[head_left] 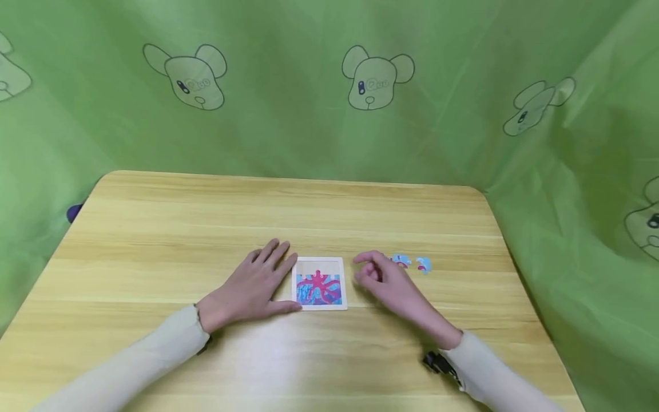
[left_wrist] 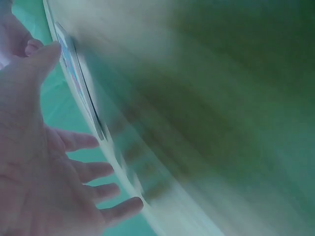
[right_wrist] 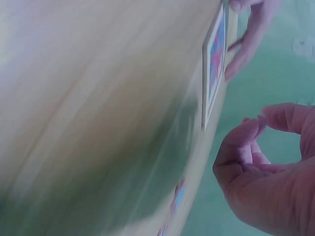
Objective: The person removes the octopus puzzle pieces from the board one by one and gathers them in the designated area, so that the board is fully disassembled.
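Sleeves (head_left: 149,353) fg | puzz. tray (head_left: 324,308) touching L fingers (head_left: 286,266), near R fingers (head_left: 372,257)

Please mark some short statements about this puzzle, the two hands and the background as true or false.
1. The left hand is at the left edge of the square white puzzle frame. True.
2. The right hand grips this frame. False: it is apart from it.
3. The pink octopus picture fills the whole frame. False: the top strip is bare.
4. Small blue-and-pink puzzle pieces lie right of the frame. True.
5. The green backdrop is plain. False: it has animal-head outlines.
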`<state>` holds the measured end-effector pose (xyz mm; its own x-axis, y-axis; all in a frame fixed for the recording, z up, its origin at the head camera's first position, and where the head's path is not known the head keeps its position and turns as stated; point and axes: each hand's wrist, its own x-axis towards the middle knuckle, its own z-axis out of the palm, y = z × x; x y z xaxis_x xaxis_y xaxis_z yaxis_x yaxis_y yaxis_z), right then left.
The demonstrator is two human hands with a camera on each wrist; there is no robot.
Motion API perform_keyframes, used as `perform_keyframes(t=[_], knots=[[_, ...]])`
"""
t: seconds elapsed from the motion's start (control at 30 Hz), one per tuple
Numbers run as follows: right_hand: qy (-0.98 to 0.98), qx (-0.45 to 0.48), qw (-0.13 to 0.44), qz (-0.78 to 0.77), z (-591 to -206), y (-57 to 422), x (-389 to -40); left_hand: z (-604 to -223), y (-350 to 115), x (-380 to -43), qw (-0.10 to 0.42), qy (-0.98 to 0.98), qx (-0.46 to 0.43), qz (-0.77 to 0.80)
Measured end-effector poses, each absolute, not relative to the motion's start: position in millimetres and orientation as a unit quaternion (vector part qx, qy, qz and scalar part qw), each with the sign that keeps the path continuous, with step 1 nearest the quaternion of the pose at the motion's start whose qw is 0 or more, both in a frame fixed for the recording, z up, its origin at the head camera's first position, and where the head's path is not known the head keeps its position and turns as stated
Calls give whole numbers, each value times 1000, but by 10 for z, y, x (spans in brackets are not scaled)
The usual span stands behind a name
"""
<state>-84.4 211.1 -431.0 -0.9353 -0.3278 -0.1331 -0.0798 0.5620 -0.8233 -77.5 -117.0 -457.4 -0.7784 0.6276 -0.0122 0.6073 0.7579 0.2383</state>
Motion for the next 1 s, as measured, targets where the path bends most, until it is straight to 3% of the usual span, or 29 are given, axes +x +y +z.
perform_keyframes(t=[0.4, 0.73, 1.0], knots=[[849, -209, 210, -437, -4417, 1544, -857, -4574, -1188, -774, 67, 939, 321, 109], [867, -236, 189, -397, -4514, 1384, -926, -4584, -1134, -757, 30, 947, 312, 76], [883, -266, 112, -370, -4669, 1376, -967, -4558, -1111, -741, 15, 949, 308, 67]])
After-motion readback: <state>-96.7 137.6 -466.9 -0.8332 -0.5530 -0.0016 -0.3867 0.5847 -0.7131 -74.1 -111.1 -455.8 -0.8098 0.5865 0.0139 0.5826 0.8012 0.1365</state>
